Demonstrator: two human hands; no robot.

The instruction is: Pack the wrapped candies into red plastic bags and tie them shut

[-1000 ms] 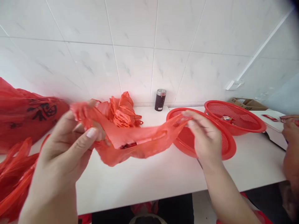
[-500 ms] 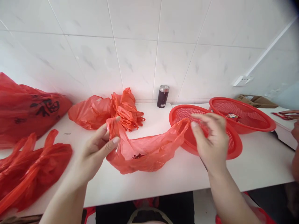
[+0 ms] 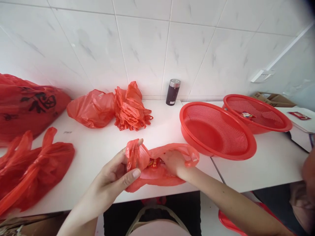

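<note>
A thin red plastic bag [image 3: 159, 181] lies with its mouth spread near the table's front edge. My left hand [image 3: 114, 177] pinches the bag's left handle between thumb and fingers. Deep in the mouth sits my right hand [image 3: 175, 162], its fingers hidden inside, while the right handle hangs over its wrist. Beside those hidden fingers a small red packet [image 3: 154, 163] with yellow print shows in the bag.
Two red mesh baskets, a near one [image 3: 209, 131] and a far one [image 3: 270, 114], stand at right. A dark flask [image 3: 173, 92] stands by the wall. Crumpled red bags [image 3: 133, 109] lie behind my left hand. Full red bags [image 3: 36, 167] crowd the left. A person's arm [image 3: 308, 170] shows at far right.
My right hand has gone from beside the bag's right handle down into the bag. The bag and my left hand have come nearer. At far right, the other person's hand has left the red packet.
</note>
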